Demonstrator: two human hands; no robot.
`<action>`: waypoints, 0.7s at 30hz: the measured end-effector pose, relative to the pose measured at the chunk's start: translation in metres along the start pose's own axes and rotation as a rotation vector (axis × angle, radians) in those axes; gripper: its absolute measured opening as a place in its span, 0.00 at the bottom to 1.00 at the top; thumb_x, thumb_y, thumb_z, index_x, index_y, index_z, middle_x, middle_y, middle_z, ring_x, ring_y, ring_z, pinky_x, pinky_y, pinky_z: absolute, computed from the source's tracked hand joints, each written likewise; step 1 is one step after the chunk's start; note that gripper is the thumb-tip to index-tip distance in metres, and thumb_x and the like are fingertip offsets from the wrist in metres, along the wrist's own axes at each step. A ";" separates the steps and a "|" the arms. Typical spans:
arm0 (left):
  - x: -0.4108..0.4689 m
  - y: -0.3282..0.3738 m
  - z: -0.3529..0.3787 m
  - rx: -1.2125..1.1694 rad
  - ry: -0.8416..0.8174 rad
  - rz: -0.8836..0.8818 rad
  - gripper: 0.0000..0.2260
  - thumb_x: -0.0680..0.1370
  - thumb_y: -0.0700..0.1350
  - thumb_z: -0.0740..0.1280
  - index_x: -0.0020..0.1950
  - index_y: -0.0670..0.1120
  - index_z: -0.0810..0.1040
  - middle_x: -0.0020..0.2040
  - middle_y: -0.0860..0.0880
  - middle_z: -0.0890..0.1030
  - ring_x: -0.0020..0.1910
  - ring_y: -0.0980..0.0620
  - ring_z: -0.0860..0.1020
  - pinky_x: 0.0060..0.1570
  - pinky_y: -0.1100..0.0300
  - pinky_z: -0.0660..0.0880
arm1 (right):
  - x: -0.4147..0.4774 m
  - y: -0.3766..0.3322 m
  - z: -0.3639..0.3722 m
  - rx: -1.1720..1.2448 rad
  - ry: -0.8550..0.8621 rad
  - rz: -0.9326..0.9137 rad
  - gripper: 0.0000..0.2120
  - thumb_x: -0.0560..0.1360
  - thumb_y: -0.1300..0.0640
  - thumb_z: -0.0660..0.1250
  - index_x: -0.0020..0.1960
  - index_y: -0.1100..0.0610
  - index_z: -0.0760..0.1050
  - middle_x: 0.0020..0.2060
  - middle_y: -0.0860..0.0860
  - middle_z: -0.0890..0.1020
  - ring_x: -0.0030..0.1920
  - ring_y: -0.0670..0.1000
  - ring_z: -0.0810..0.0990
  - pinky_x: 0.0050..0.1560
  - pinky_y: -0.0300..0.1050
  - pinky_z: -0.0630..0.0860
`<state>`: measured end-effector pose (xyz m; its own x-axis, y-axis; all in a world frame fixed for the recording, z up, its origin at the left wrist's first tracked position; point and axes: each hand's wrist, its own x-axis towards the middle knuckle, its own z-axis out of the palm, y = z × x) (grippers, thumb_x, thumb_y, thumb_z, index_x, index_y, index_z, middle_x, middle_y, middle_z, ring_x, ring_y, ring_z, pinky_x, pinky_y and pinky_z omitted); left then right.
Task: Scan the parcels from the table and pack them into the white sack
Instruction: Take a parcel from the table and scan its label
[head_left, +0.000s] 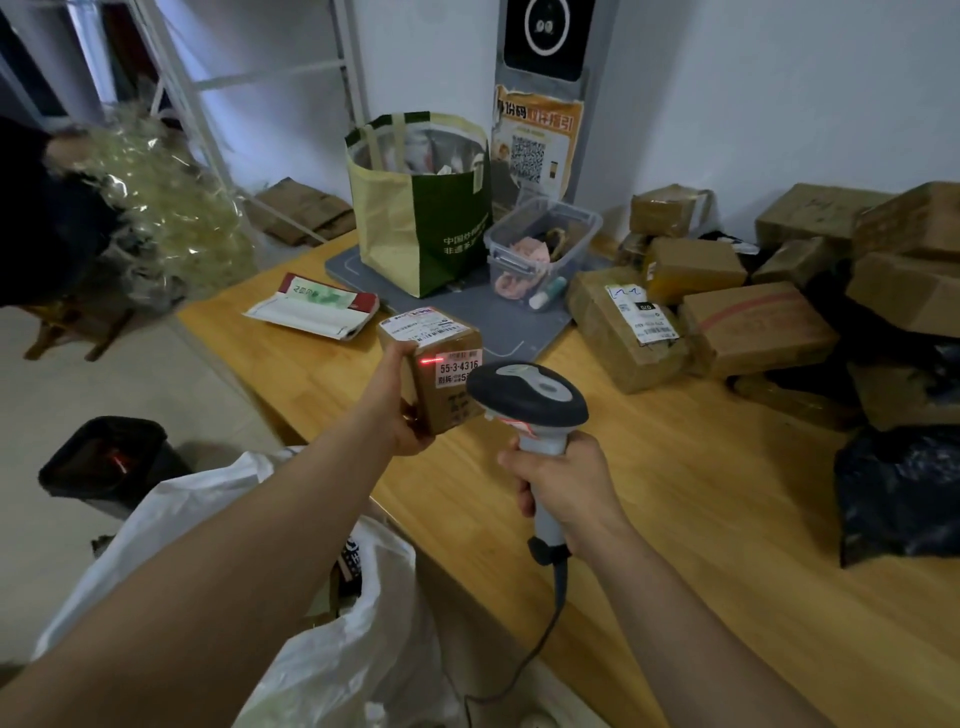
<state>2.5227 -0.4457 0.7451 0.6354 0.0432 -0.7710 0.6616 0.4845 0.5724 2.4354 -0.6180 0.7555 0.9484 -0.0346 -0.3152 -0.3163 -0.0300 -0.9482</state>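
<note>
My left hand (402, 405) grips a small brown cardboard parcel (441, 364) above the wooden table (675, 519). White labels cover its top and front. My right hand (561, 483) holds a grey and black barcode scanner (527, 397) by the handle, its head close to the parcel. A red scan line lies across the front label. The white sack (332, 649) stands open at the table's near left edge, below my left forearm, with some parcels inside.
Several brown boxes (753, 332) and black bags (904, 488) are heaped at the right of the table. A green and yellow bag (421, 208), a clear plastic bin (540, 249) and a white mailer (317, 309) sit at the back. A black waste bin (104, 462) stands on the floor.
</note>
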 end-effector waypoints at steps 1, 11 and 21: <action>0.000 0.000 -0.001 0.001 0.002 -0.001 0.33 0.67 0.67 0.68 0.58 0.41 0.71 0.50 0.41 0.78 0.46 0.43 0.78 0.34 0.53 0.74 | 0.000 0.000 0.001 -0.006 -0.001 -0.004 0.08 0.71 0.68 0.70 0.36 0.60 0.75 0.20 0.49 0.73 0.20 0.48 0.70 0.22 0.38 0.69; -0.002 -0.001 -0.008 -0.028 0.017 -0.017 0.35 0.67 0.68 0.68 0.59 0.41 0.71 0.51 0.41 0.79 0.46 0.42 0.78 0.33 0.53 0.74 | -0.002 0.001 0.007 -0.005 -0.012 0.002 0.07 0.71 0.67 0.70 0.37 0.59 0.75 0.21 0.49 0.74 0.20 0.47 0.71 0.23 0.39 0.70; -0.003 -0.002 -0.018 -0.051 0.032 -0.008 0.32 0.66 0.67 0.69 0.49 0.39 0.71 0.49 0.41 0.80 0.44 0.42 0.79 0.30 0.56 0.75 | -0.003 0.003 0.012 -0.036 -0.039 -0.017 0.07 0.71 0.66 0.71 0.37 0.59 0.75 0.21 0.48 0.75 0.21 0.47 0.72 0.23 0.39 0.71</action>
<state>2.5120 -0.4317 0.7414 0.6168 0.0670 -0.7843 0.6448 0.5285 0.5522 2.4322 -0.6058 0.7534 0.9536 0.0057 -0.3010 -0.3000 -0.0662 -0.9516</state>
